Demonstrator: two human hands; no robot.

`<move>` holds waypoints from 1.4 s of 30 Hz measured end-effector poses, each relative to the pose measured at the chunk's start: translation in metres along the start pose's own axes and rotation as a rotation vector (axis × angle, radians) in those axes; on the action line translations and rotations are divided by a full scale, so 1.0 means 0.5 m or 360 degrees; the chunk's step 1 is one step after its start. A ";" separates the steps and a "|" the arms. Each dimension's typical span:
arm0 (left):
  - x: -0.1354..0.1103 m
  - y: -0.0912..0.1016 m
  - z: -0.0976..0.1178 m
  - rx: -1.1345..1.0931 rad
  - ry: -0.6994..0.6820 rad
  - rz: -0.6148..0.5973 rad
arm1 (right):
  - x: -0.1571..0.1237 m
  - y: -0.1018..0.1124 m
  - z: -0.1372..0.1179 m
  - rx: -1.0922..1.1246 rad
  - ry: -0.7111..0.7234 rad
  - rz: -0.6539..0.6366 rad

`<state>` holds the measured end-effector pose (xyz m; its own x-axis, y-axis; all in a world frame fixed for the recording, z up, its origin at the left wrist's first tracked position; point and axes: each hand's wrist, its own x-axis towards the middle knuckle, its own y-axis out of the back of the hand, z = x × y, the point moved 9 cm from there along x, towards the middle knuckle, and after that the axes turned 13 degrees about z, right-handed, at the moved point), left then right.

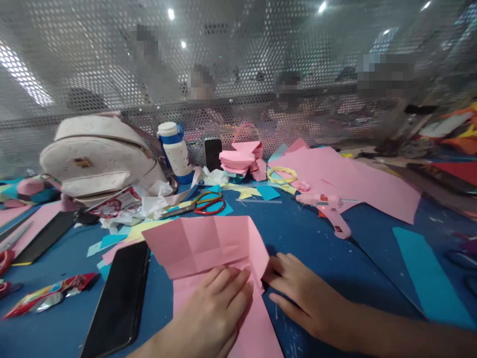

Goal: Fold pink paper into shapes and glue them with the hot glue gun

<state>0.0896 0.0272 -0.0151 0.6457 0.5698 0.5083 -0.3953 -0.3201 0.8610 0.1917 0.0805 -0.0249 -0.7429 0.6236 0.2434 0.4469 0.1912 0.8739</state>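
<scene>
A large sheet of pink paper point(201, 243) with creases stands partly folded in front of me, its back flap raised and its right side bent up. My left hand point(216, 308) lies on the flat part of the paper, fingers together and pressing down near the inner corner. Against the outside of the raised right side is my right hand point(298, 293). Its fingers are bent at the paper's edge and the thumb sits apart, lower down. Some of those fingertips are hidden by the paper.
A black phone point(117, 298) lies to the left, a snack wrapper point(52, 293) beyond it. Scissors point(208, 203), a pink glue gun point(330, 211) with its cord, paper scraps and a blue strip point(428, 278) lie around. A white backpack point(97, 159) and a bottle point(175, 151) stand behind.
</scene>
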 end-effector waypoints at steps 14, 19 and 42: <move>0.018 0.014 0.000 -0.0026 -0.0006 0.0086 | -0.015 0.012 -0.037 -0.0149 0.0402 0.0098; 0.024 0.020 0.005 0.0069 -0.0039 0.0187 | -0.019 0.044 -0.041 -0.0023 0.0483 0.0292; 0.027 0.023 0.008 0.0121 -0.0067 0.0208 | -0.058 0.030 -0.106 0.0316 0.1138 0.0149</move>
<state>0.0965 0.0280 0.0020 0.6191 0.4879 0.6153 -0.4285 -0.4468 0.7854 0.1935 0.0253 0.0035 -0.8100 0.0121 0.5863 0.5554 0.3369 0.7603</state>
